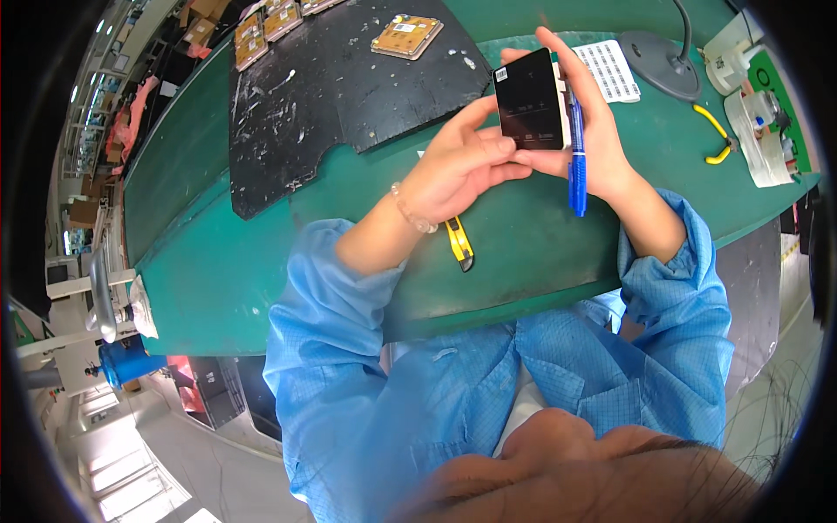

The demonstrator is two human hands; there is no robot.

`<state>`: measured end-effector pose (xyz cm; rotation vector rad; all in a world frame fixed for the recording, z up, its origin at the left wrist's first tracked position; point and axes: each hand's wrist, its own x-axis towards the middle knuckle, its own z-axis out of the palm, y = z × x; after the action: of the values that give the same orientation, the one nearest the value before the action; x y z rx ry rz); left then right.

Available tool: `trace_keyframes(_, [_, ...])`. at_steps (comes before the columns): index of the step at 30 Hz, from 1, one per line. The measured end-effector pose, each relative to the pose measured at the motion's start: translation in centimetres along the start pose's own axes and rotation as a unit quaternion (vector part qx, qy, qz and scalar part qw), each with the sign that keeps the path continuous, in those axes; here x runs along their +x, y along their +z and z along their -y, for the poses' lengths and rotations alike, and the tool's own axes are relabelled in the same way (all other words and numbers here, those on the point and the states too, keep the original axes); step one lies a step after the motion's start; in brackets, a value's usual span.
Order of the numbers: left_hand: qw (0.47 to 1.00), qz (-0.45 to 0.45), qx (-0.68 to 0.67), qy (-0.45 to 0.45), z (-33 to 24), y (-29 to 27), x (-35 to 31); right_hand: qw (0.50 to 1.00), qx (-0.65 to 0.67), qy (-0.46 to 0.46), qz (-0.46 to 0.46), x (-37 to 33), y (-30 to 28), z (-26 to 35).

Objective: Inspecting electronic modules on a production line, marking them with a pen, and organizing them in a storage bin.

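Observation:
A small rectangular device with a glossy black front [528, 105] and a pale side edge is held up between both hands above the green table. My left hand [466, 166] grips its left side and lower corner, thumb across the bottom. My right hand [600, 131] supports it from the right, fingers reaching up behind its edge. A blue marker pen [576, 170] also rests in my right hand, upright alongside the device. On the table just under my left wrist lies a yellow utility knife [459, 244]. What touches the back of the device is hidden.
A black board [349, 87] carries an orange-brown square module [407, 37], with several more at its far left. Beyond my right hand lie a label sheet [608, 71], a round stand base [663, 65] and a yellow-handled hand tool [717, 135]. A bottle [731, 68] stands far right.

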<state>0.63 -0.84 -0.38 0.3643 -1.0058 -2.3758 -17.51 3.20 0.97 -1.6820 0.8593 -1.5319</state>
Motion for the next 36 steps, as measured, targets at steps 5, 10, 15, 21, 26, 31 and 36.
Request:
trace_keyframes(5, [1.0, 0.016, 0.005, 0.026, 0.0, -0.9, -0.1, 0.999, 0.044, 0.001, 0.022, 0.4, -0.2, -0.6])
trace_keyframes(10, [0.998, -0.003, -0.007, 0.061, -0.2, -0.1, 0.1, 0.996, 0.086, 0.004, 0.033, 0.4, 0.0, -0.4])
trace_keyframes(15, [0.996, 0.01, 0.023, 0.084, -0.2, 0.0, -0.1, 0.994, 0.104, -0.002, 0.039, 0.3, 0.2, -0.3])
trace_keyframes(21, [0.997, 0.023, -0.001, 0.078, -0.2, 0.6, -0.3, 0.996, 0.079, 0.004, 0.039, 0.1, 0.1, -0.4])
trace_keyframes(26, [0.995, 0.013, 0.054, 0.08, 0.1, 0.4, -0.3, 0.998, 0.026, 0.005, 0.052, -0.2, 0.3, -0.4])
trace_keyframes(31, [0.996, -0.003, 0.042, 0.083, 0.3, 0.8, -0.1, 0.998, 0.036, -0.002, 0.044, -0.1, 0.3, -0.7])
trace_keyframes(36, [0.995, -0.028, 0.034, 0.086, 0.7, 1.5, -0.2, 0.997, -0.04, -0.025, 0.062, -0.1, 0.1, -0.4])
